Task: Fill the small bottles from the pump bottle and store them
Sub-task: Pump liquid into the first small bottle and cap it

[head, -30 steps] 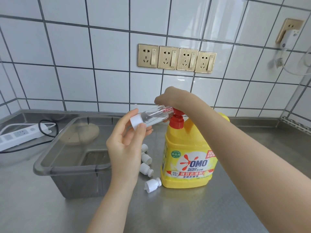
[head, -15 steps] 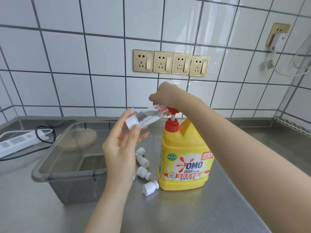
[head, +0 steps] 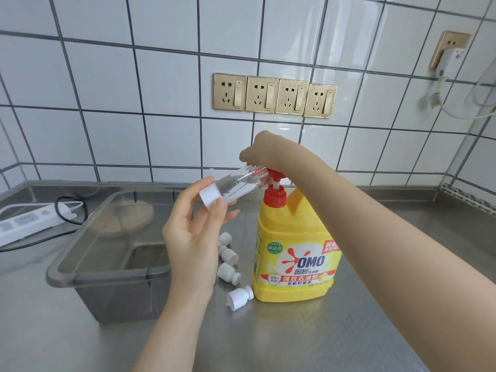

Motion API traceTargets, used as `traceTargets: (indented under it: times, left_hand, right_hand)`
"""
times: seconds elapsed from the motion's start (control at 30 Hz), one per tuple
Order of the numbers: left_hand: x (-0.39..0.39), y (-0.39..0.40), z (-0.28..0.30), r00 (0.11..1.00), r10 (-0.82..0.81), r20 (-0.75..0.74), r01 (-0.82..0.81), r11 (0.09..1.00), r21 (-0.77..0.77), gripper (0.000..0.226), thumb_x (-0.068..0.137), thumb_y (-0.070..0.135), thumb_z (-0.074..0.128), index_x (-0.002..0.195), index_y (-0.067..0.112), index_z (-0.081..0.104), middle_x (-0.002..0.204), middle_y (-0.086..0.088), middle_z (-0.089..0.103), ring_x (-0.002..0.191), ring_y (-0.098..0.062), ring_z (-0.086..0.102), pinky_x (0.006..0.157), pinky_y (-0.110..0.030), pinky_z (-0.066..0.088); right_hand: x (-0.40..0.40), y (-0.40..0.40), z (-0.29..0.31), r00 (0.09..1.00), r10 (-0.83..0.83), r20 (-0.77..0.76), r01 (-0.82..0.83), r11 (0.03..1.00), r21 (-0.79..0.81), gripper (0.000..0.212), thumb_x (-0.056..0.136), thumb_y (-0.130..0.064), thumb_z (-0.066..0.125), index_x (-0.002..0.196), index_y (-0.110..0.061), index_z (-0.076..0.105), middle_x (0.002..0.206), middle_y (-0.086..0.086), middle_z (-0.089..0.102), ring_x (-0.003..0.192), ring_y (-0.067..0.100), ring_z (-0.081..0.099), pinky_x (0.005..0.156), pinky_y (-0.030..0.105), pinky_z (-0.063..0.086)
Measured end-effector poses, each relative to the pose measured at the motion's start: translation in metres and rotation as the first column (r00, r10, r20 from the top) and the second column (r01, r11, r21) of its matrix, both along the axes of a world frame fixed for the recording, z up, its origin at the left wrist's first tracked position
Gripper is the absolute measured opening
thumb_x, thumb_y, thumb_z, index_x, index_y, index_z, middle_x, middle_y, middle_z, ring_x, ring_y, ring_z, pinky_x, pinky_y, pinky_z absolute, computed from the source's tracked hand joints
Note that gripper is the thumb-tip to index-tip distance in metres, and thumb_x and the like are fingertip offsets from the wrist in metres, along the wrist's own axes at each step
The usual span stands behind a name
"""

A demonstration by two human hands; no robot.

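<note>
While right hand is letting pump head rise again, left hand is pinching small bottle at its nozzle, ten o'clock of pump bottle on worktop; filling ongoing.

The yellow pump bottle carried a front label reading "OMO" in blue, with "99%" at its seven o'clock corner.

Left hand raised at centre, palm turned toward the camera, fingers extended upward, thumb and index pinching near the fingertips. Left forearm rising from the lower edge. Right hand higher and farther, knuckles up, fingers curled downward. Right forearm crossing diagonally from the lower right.
</note>
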State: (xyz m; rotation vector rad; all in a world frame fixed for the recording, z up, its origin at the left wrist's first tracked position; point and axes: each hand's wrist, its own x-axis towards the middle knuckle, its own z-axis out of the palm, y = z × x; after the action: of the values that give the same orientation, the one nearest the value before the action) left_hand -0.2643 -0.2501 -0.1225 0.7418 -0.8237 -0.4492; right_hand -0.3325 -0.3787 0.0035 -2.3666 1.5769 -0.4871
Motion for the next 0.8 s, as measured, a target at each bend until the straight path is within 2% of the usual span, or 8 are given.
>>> traceTargets:
  times: [0.1, 0.17, 0.3, 0.47, 0.57, 0.63, 0.7, 0.8]
  left_hand:
    - [0.001, -0.002, -0.004, 1.0, 0.018, -0.013, -0.017, 1.0, 0.013, 0.025, 0.086, 0.01, 0.063, 0.111, 0.012, 0.065, 0.105, -0.005, 0.072, 0.097, -0.026, 0.072, 0.08, -0.035, 0.059]
    - [0.0, -0.003, -0.006, 0.999, 0.033, -0.017, -0.033, 0.999, 0.027, 0.025, 0.086, 0.008, 0.061, 0.111, 0.01, 0.064, 0.102, -0.001, 0.073, 0.09, -0.024, 0.073, 0.08, -0.037, 0.06]
    - [-0.005, -0.005, -0.008, 0.997, 0.07, -0.022, -0.069, 0.997, 0.046, 0.027, 0.082, 0.012, 0.06, 0.109, 0.008, 0.063, 0.091, 0.007, 0.074, 0.079, -0.017, 0.074, 0.076, -0.037, 0.058]
    - [-0.006, -0.005, -0.01, 0.995, 0.092, -0.045, -0.089, 0.994, 0.067, 0.028, 0.081, 0.012, 0.06, 0.108, 0.006, 0.063, 0.086, 0.01, 0.074, 0.079, -0.012, 0.074, 0.078, -0.037, 0.058]
    - [-0.006, -0.004, -0.008, 0.995, 0.088, -0.054, -0.083, 0.994, 0.077, 0.025, 0.083, 0.009, 0.063, 0.108, 0.007, 0.064, 0.09, 0.007, 0.075, 0.082, -0.016, 0.075, 0.08, -0.038, 0.059]
    - [-0.006, -0.002, -0.006, 0.996, 0.07, -0.064, -0.065, 0.995, 0.081, 0.022, 0.088, 0.002, 0.065, 0.11, 0.008, 0.066, 0.095, 0.003, 0.075, 0.085, -0.02, 0.075, 0.081, -0.037, 0.059]
    - [-0.006, -0.001, -0.003, 0.996, 0.054, -0.071, -0.048, 0.995, 0.082, 0.024, 0.09, 0.001, 0.063, 0.112, 0.008, 0.066, 0.103, -0.002, 0.074, 0.088, -0.022, 0.075, 0.082, -0.034, 0.059]
    - [-0.004, 0.0, -0.002, 0.996, 0.043, -0.078, -0.037, 0.996, 0.076, 0.026, 0.088, 0.005, 0.065, 0.114, 0.009, 0.067, 0.109, -0.007, 0.072, 0.092, -0.023, 0.074, 0.082, -0.03, 0.058]
  right_hand:
    - [0.002, -0.002, -0.005, 1.0, -0.005, 0.0, 0.005, 0.999, 0.035, 0.022, 0.088, -0.017, 0.048, 0.068, -0.01, 0.042, 0.065, 0.005, 0.049, 0.05, 0.021, 0.045, 0.049, 0.021, 0.033]
    - [0.002, -0.002, -0.007, 1.0, 0.002, 0.022, -0.004, 0.999, 0.052, 0.018, 0.087, -0.016, 0.047, 0.071, -0.01, 0.044, 0.068, 0.006, 0.052, 0.052, 0.024, 0.05, 0.05, 0.021, 0.036]
    - [0.001, -0.002, -0.012, 1.0, -0.006, 0.008, 0.006, 0.999, 0.035, 0.016, 0.087, -0.016, 0.047, 0.073, -0.011, 0.049, 0.063, 0.005, 0.052, 0.046, 0.021, 0.046, 0.046, 0.019, 0.032]
    - [-0.001, 0.001, -0.015, 1.0, -0.001, -0.019, 0.001, 1.0, 0.009, 0.013, 0.09, -0.018, 0.048, 0.081, -0.01, 0.05, 0.065, 0.003, 0.049, 0.049, 0.017, 0.042, 0.045, 0.02, 0.03]
    - [-0.001, 0.002, -0.011, 1.0, 0.014, 0.027, -0.015, 1.0, 0.015, 0.015, 0.089, -0.016, 0.046, 0.075, -0.01, 0.049, 0.065, 0.006, 0.056, 0.046, 0.02, 0.05, 0.046, 0.018, 0.036]
    - [-0.002, 0.002, -0.004, 0.997, 0.027, 0.069, -0.03, 0.999, 0.042, 0.017, 0.089, -0.014, 0.044, 0.076, -0.007, 0.052, 0.05, 0.006, 0.059, 0.032, 0.018, 0.053, 0.041, 0.015, 0.041]
    - [-0.003, 0.001, 0.001, 0.996, 0.033, 0.077, -0.037, 0.998, 0.049, 0.019, 0.09, -0.013, 0.043, 0.078, -0.003, 0.055, 0.032, 0.003, 0.053, 0.025, 0.017, 0.052, 0.036, 0.016, 0.043]
    - [-0.003, 0.001, 0.005, 0.997, 0.057, 0.043, -0.057, 0.998, 0.002, 0.019, 0.088, -0.011, 0.046, 0.072, -0.003, 0.052, 0.032, 0.003, 0.053, 0.029, 0.018, 0.057, 0.037, 0.02, 0.046]
